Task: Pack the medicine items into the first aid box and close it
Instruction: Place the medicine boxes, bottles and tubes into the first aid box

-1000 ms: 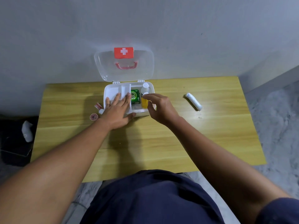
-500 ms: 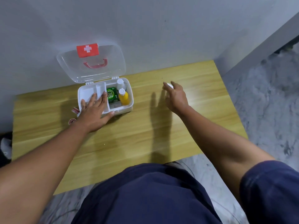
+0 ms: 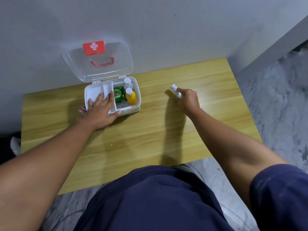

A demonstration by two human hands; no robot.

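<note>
Currently right hand (image 3: 188, 99) is clenched around white tube (image 3: 175, 89), well right of first aid box (image 3: 133, 107); left hand (image 3: 101, 110) lies spread flat on box.

I see a yellow wood-grain tabletop (image 3: 150, 134), its far edge against the wall. Near that far edge, toward the left, sits the white first aid box (image 3: 133, 107), lid open and upright. Just off the box's left side, small red-and-white items (image 3: 82, 110) lie on the wood, mostly hidden by the arm, so I cannot tell what they are.
</note>
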